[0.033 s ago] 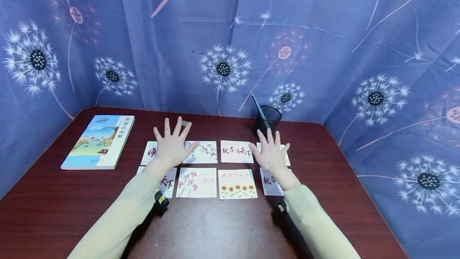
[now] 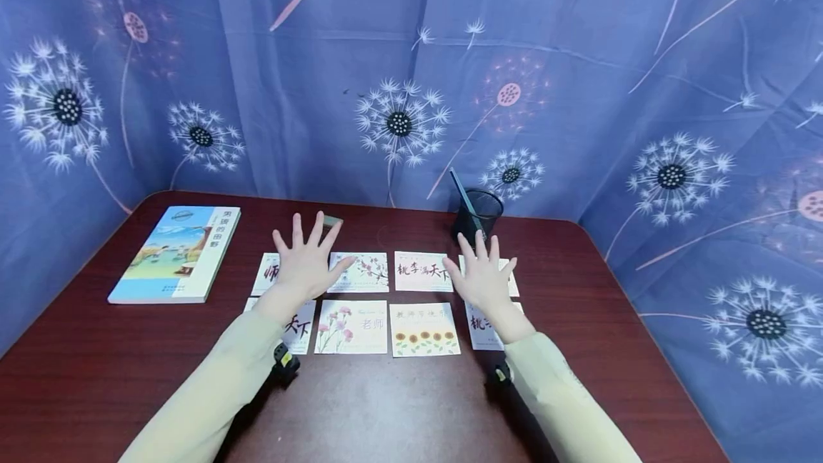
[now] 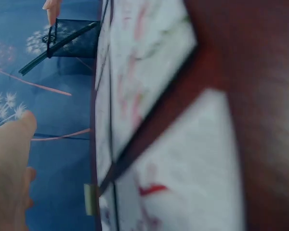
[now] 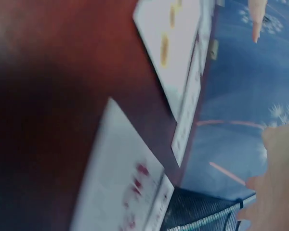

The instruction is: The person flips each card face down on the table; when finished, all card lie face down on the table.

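My left hand [image 2: 303, 266], fingers spread, is over the left end of two rows of printed cards and holds nothing. It partly covers a card with dark red writing [image 2: 266, 275] and a blossom card [image 2: 369, 270]. Over the right end, my right hand [image 2: 486, 282] is spread too, also holding nothing, and partly hides a back-row card [image 2: 516, 288]. Between the hands lie a pink-flower card [image 2: 350, 327], a sunflower card [image 2: 425, 332] and a card with red characters [image 2: 422, 271]. Both wrist views show the hands raised above the cards.
A blue-covered book [image 2: 176, 256] lies at the left. Behind my right hand stands a black mesh pen holder [image 2: 486, 211] with a dark stick-like item [image 2: 464, 195]. A small greenish object [image 2: 331, 222] sits behind my left hand. A blue dandelion curtain [image 2: 308, 106] surrounds the dark red table [image 2: 611, 349].
Both hands have shifted very slightly to the left, fingers still spread. The cards, book and pen holder stay where they were.
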Demonstrator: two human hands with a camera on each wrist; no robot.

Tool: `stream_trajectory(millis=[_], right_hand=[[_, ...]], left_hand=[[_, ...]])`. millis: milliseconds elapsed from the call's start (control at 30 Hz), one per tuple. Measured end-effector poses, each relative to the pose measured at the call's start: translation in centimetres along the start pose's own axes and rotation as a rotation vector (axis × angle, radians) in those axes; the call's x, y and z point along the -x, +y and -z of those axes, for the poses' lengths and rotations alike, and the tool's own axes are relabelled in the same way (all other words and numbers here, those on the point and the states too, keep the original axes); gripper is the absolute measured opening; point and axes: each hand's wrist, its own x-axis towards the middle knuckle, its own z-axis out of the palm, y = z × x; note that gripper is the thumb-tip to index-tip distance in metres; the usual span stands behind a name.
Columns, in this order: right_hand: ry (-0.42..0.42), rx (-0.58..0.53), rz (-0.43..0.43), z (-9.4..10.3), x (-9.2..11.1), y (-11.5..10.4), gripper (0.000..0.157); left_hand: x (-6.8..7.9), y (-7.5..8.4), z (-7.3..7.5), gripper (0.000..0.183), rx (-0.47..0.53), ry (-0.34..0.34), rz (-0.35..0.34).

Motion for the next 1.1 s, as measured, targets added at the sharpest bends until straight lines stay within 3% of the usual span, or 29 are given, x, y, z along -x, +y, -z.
stream_trajectory(millis=[200, 467, 667, 767, 900, 1000, 1100], right_hand=[[0.032, -0.006, 0.025, -0.7, 0.3, -0.5, 0.072], [0.005, -0.005, 0.041, -0.7, -0.3, -1.3, 0.074], [0.073, -0.03, 0.069, -0.8, -1.3, -2.8, 0.072], [0.103, -0.128, 0.089, -0.8, -1.8, -4.2, 0.066], [0.108, -0.342, 0.081, -0.9, -2.1, -6.3, 0.057], [0.085, -0.502, 0.063, -1.5, -2.6, -7.9, 0.052], [0.01, -0.652, 0.037, -2.0, -3.0, -9.6, 0.049]], left_hand=[[0.7, -0.1, -0.4, 0.083, 0.023, -0.02, -0.008], [0.9, -0.6, -0.4, 0.082, 0.072, -0.037, 0.001], [0.5, -1.4, 0.0, 0.067, 0.167, -0.026, 0.018], [0.3, -2.0, 0.3, 0.059, 0.201, 0.012, 0.048], [0.3, -3.0, 0.7, 0.049, 0.294, 0.054, 0.108], [0.6, -3.9, 1.2, 0.046, 0.39, 0.059, 0.157], [0.8, -5.1, 1.9, 0.045, 0.464, 0.061, 0.212]])
